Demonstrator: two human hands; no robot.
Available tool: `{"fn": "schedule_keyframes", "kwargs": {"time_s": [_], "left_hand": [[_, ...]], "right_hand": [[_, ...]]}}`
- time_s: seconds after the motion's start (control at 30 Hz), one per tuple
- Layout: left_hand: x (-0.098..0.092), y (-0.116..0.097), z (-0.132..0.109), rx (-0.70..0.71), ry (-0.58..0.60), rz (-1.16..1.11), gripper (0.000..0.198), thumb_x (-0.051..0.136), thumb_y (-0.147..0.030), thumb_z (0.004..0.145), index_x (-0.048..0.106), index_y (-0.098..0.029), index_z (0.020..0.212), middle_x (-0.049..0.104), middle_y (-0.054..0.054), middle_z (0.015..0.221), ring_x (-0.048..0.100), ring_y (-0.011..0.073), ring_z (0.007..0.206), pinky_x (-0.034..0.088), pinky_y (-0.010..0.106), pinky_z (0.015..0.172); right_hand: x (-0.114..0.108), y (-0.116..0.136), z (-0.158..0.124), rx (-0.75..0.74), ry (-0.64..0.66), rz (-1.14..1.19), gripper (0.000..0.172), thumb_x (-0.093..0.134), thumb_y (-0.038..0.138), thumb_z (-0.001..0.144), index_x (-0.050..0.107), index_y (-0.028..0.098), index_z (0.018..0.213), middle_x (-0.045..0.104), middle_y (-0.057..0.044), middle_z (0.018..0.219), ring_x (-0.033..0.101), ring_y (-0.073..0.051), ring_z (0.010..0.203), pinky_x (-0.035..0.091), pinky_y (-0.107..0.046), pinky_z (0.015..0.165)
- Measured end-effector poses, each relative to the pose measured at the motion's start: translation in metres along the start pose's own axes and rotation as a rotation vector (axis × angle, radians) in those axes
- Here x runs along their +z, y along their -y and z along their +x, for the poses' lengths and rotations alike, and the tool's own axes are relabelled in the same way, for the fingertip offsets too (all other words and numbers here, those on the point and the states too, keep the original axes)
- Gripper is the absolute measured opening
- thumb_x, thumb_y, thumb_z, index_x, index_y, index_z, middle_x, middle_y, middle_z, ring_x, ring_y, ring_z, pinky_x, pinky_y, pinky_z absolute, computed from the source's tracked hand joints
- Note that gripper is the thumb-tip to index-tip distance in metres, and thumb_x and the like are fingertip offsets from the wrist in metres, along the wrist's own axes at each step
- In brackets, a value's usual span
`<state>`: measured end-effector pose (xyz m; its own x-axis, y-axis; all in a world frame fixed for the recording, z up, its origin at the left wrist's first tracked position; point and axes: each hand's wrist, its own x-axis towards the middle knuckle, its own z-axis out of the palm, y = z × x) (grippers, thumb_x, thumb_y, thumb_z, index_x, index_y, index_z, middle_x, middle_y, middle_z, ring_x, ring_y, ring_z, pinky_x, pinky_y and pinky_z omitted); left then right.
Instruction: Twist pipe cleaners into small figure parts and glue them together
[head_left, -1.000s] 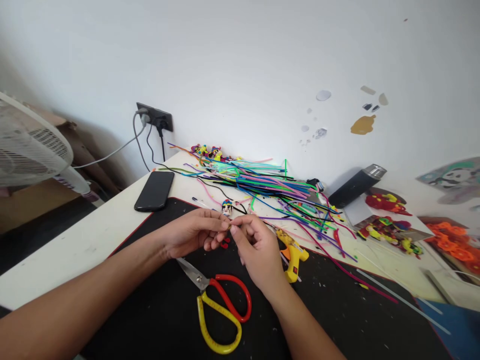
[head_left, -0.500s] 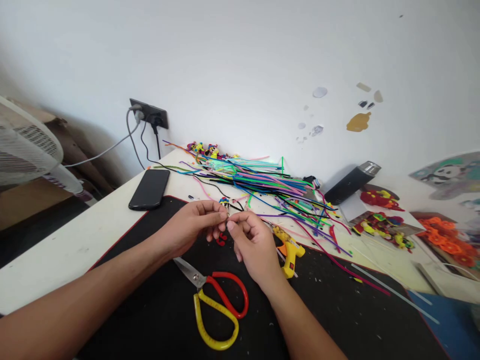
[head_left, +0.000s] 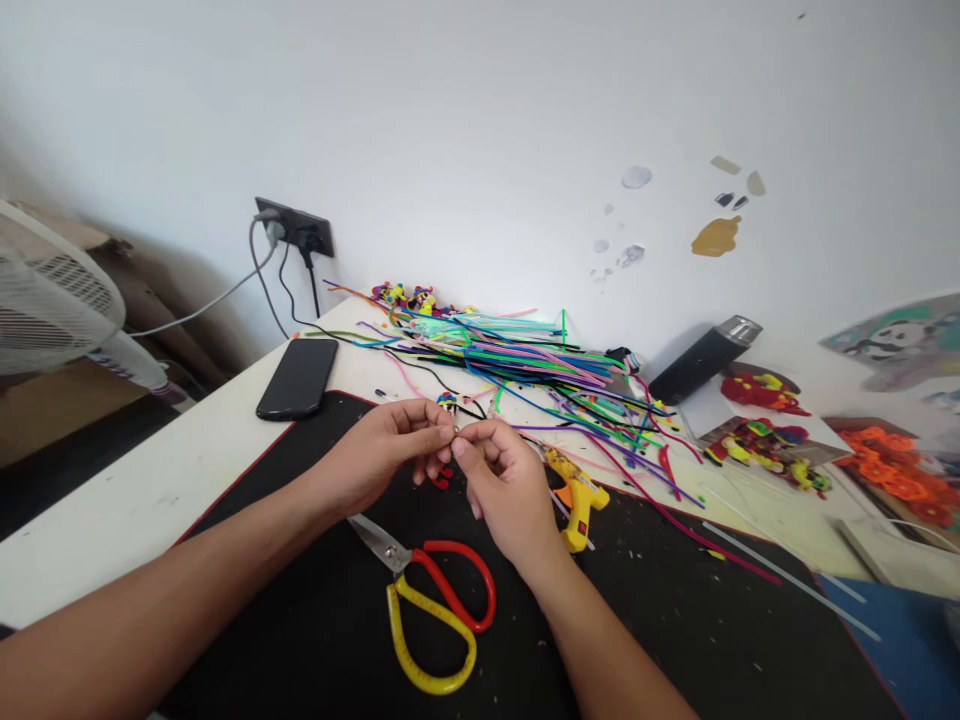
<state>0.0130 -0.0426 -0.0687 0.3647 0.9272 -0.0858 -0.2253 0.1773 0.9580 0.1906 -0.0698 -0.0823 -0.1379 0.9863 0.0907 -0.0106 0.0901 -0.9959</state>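
Note:
My left hand (head_left: pixel 401 445) and my right hand (head_left: pixel 506 485) meet above the black mat (head_left: pixel 300 600), thumb and fingers of each pinched together. Something tiny sits between the fingertips, too small to name. Just beyond the fingers lies a small figure (head_left: pixel 448 402) with blue and yellow parts. A bit of red (head_left: pixel 442 480) shows under the hands, partly hidden by them. Scissors (head_left: pixel 405 560) with one red and one yellow handle lie on the mat below my hands. To the right of my right hand rests a yellow glue gun (head_left: pixel 581 505).
Many coloured pipe cleaners (head_left: pixel 525 350) are heaped along the wall. A black phone (head_left: pixel 298 380) lies at the left on the white table (head_left: pixel 142 490). A dark flask (head_left: pixel 705 355), several small figures (head_left: pixel 765 450) and orange pieces (head_left: pixel 900 480) are at the right. A fan (head_left: pixel 56 290) stands at the left.
My fingertips have come slightly closer together around the tiny thing. The view has shifted a little; the objects on the table stay where they were.

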Motion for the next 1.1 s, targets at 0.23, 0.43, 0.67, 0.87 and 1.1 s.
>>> {"fn": "schedule_keyframes", "kwargs": {"time_s": [0.23,0.43,0.67,0.87,1.1], "left_hand": [[0.002,-0.001,0.0,0.026,0.002,0.044,0.043,0.094,-0.05,0.075,0.067,-0.016,0.081,0.067,-0.002,0.065,0.057,0.0095,0.052,0.043,0.018,0.046],[0.002,0.003,0.003,0.023,-0.018,0.021,0.045,0.094,-0.052,0.076,0.067,-0.017,0.084,0.065,-0.002,0.064,0.059,0.0106,0.052,0.043,0.019,0.046],[0.007,0.007,0.001,0.067,-0.011,-0.01,0.047,0.093,-0.055,0.078,0.068,-0.017,0.087,0.069,0.0,0.065,0.065,0.0139,0.057,0.047,0.021,0.049],[0.009,0.009,-0.002,0.112,-0.043,0.008,0.04,0.091,-0.05,0.083,0.069,-0.017,0.089,0.071,0.001,0.069,0.067,0.0149,0.062,0.05,0.022,0.054],[0.01,0.006,-0.003,0.099,-0.028,0.048,0.044,0.093,-0.053,0.08,0.069,-0.016,0.087,0.07,-0.001,0.068,0.066,0.0135,0.06,0.051,0.021,0.053]], "right_hand": [[0.0,0.002,-0.001,0.003,-0.008,-0.006,0.026,0.075,0.046,0.094,0.064,0.022,0.093,0.059,0.007,0.06,0.04,-0.008,0.04,0.028,-0.022,0.04],[0.002,-0.001,0.0,0.032,-0.008,0.04,0.029,0.074,0.049,0.094,0.063,0.022,0.093,0.064,0.005,0.064,0.041,-0.008,0.04,0.027,-0.021,0.039],[0.003,0.003,-0.001,0.019,-0.014,0.103,0.026,0.074,0.045,0.095,0.063,0.021,0.093,0.067,0.003,0.069,0.042,-0.006,0.04,0.028,-0.02,0.038],[0.0,0.003,0.0,0.021,-0.028,0.105,0.025,0.071,0.045,0.095,0.062,0.021,0.094,0.067,0.004,0.069,0.043,-0.006,0.038,0.028,-0.019,0.037],[-0.002,0.002,0.002,0.015,-0.046,0.051,0.024,0.072,0.044,0.093,0.063,0.022,0.093,0.069,0.003,0.07,0.043,-0.007,0.038,0.028,-0.021,0.038]]}}
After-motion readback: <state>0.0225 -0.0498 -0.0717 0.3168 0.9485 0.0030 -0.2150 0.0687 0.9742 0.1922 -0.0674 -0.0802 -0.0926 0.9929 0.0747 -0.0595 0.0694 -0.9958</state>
